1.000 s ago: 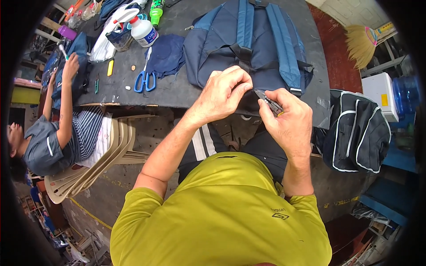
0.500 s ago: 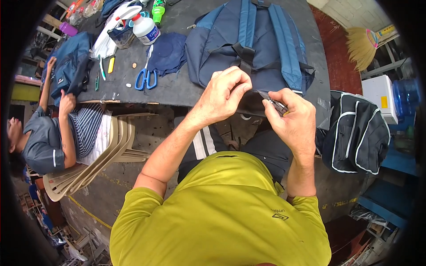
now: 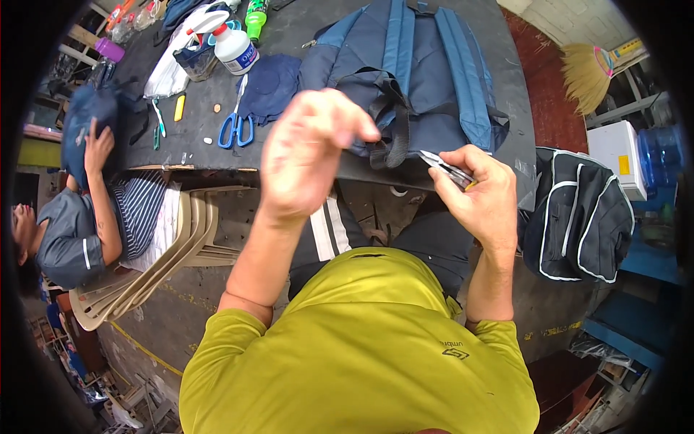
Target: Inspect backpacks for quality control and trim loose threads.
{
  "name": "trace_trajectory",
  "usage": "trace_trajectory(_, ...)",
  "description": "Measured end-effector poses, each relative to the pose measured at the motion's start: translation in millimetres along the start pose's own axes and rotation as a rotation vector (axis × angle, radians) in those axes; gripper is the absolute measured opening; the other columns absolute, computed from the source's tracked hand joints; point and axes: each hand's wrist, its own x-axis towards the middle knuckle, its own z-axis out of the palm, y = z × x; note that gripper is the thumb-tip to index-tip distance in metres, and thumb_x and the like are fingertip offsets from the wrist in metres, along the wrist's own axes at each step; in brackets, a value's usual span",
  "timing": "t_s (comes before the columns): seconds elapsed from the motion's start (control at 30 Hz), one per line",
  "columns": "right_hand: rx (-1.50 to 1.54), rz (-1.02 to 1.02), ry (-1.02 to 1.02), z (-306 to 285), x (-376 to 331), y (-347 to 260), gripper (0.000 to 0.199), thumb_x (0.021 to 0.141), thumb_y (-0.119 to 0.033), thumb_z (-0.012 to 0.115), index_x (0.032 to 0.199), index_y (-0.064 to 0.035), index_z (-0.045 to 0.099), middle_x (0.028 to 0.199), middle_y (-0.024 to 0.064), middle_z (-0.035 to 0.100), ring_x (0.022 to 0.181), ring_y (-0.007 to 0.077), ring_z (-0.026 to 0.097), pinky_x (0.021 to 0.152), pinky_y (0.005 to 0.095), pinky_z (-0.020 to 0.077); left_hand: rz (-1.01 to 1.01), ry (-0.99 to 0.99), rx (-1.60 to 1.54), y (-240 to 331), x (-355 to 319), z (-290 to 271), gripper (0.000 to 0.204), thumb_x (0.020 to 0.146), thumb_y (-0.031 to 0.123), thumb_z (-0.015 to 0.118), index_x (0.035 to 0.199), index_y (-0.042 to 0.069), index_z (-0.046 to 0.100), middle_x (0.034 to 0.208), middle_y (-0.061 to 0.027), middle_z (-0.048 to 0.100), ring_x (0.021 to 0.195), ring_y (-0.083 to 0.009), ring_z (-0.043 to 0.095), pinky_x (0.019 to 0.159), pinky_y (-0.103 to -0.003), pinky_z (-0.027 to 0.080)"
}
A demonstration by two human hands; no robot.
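A dark blue backpack (image 3: 441, 116) with lighter blue shoulder straps lies on the black table before me. My right hand (image 3: 481, 188) is closed around small metal thread snips (image 3: 444, 166), their pointed blades toward the backpack's near edge. Left of that, my left hand (image 3: 307, 148) is raised over the table edge, smeared by motion, its fingers partly curled; whether it holds anything does not show. A black webbing strap (image 3: 396, 137) stands up in a loop beside the left fingertips.
Blue-handled scissors (image 3: 235, 130), a navy cloth (image 3: 271, 90), a white spray bottle (image 3: 235, 50) and a yellow cutter (image 3: 180, 108) lie or stand leftward. A co-worker handles another blue bag (image 3: 90, 119) by stacked beige chairs (image 3: 181, 231). A black bag (image 3: 578, 217) rests at right.
My left hand has moved left and away from the snips. The webbing strap has risen into a loop. My right hand stays nearly in place. The co-worker's hands and bag have shifted.
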Motion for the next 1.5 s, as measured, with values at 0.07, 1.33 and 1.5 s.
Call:
trace_trajectory(0.07, 0.113, 0.111, -0.010, -8.8, -6.7, 2.8, 0.019, 0.089, -0.007, 0.087, 0.100, 0.0047, 0.077, 0.082, 0.0019, 0.073, 0.076, 0.0042, 0.063, 0.067, 0.0242, 0.0506, 0.096, 0.003, -0.097, 24.1, 4.4, -7.4, 0.025, 0.116, 0.034, 0.053, 0.098, 0.016, 0.056, 0.093, -0.0011, 0.056, 0.097, -0.0240, 0.062, 0.092, -0.043, 0.047)
trace_trajectory(1.33, 0.431, 0.303, 0.076, 9.7, -21.6, 97.3, 0.012, 0.105, -0.010, 0.077, 0.108, 0.0012, 0.077, 0.087, -0.0091, 0.066, 0.078, 0.0006, 0.052, 0.069, 0.0214, 0.0418, -0.063, -0.309, 1.420, -111.1, 16.4, 50.0, 0.028, 0.084, 0.024, 0.089, 0.109, 0.014, 0.084, 0.093, -0.0079, 0.078, 0.096, -0.0294, 0.070, 0.082, -0.046, 0.051)
trace_trajectory(1.5, 0.547, 0.220, 0.163, 17.8, -28.1, 85.7, 0.008, 0.105, -0.008, 0.076, 0.107, 0.0001, 0.077, 0.090, -0.0090, 0.066, 0.079, -0.0010, 0.051, 0.069, 0.0185, 0.0396, 0.013, -0.351, 1.566, -132.9, 22.2, 61.0, 0.031, 0.081, 0.026, 0.091, 0.108, 0.014, 0.083, 0.105, -0.0069, 0.072, 0.106, -0.0273, 0.067, 0.088, -0.046, 0.048)
